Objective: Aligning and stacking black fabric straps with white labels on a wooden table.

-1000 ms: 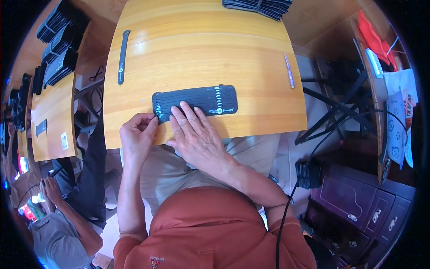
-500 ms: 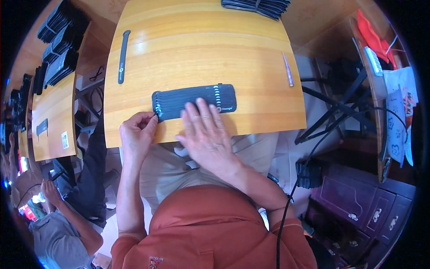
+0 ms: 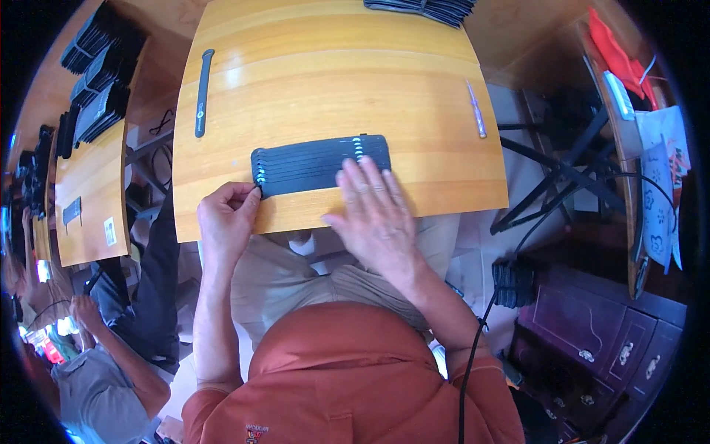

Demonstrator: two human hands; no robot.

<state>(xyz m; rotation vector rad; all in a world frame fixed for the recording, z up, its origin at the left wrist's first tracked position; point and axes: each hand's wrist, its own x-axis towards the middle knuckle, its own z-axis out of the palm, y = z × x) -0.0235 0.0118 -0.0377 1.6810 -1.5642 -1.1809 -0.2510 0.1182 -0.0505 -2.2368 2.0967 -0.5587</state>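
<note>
A row of overlapping black straps [image 3: 299, 166] lies near the front edge of the wooden table [image 3: 333, 89], with pale printed marks at both ends. My left hand [image 3: 228, 222] pinches the left end of the nearest strap at the row's front corner. Flat and with fingers stretched, my right hand [image 3: 376, 211] rests over the row's right end and hides part of it. A single black strap [image 3: 203, 96] with a rounded, wider far end lies apart at the table's left side.
A thin purple screwdriver-like tool [image 3: 476, 111] lies near the right edge. Bundled black straps [image 3: 429, 9] sit at the far edge. More bundles [image 3: 100, 111] are piled on a neighbouring table, where another person [image 3: 107, 388] sits. A black cable [image 3: 510, 263] hangs at the right.
My right hand has slid to the right along the straps, uncovering their middle. My left hand keeps its pinch at the left corner.
</note>
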